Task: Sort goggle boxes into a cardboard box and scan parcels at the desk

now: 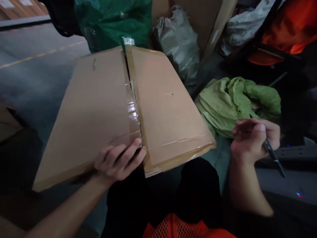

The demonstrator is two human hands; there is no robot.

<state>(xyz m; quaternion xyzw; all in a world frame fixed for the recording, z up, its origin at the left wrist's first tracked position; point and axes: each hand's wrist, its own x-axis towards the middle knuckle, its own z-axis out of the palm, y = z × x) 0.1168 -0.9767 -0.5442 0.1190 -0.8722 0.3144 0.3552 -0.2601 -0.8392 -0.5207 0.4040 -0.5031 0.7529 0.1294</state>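
Observation:
A large brown cardboard box (99, 99) stands before me, its two top flaps parted by a narrow slit. Clear tape (133, 110), wrinkled and shiny, runs along the slit's left side. My left hand (121, 160) lies at the near edge of the left flap, fingers bent over the cardboard and fingertips at the slit; its thumb is hidden. Out to the right, apart from the box, my right hand (257, 138) is closed around a dark pen (273, 157). The pen slants down to the right. The right flap (170, 109) has nothing touching it.
Behind the box are a green bag (116, 23) and a grey plastic sack (179, 43). A light green woven sack (223, 102) lies to the right. Farther right is orange cloth (292, 26) by a dark frame. A yellow line (42, 54) crosses the grey floor.

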